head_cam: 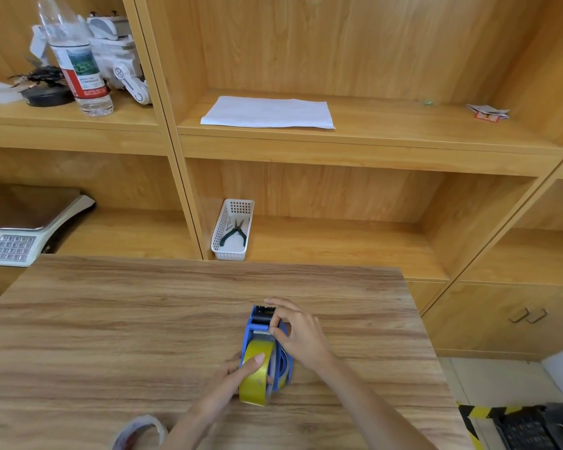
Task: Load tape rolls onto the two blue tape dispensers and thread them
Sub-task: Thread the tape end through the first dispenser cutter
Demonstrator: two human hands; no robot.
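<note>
A blue tape dispenser (pixel 252 323) stands on the wooden table (pixel 111 319), slightly right of centre. A yellow tape roll (pixel 257 375) sits in it at the near end. My left hand (pixel 238 375) grips the roll, with the thumb lying on top of it. My right hand (pixel 298 332) reaches over the dispenser's right side and pinches the tape end near the black roller and cutter at the far end. A second, clear tape roll (pixel 140 431) lies at the table's near edge, partly behind my left forearm. Only one dispenser is in view.
Behind the table stand wooden shelves. A white basket (pixel 233 232) with pliers sits on the low shelf, a weighing scale (pixel 20 235) at left. A sheet of paper (pixel 267 112) and a plastic bottle (pixel 78 60) rest on the upper shelf.
</note>
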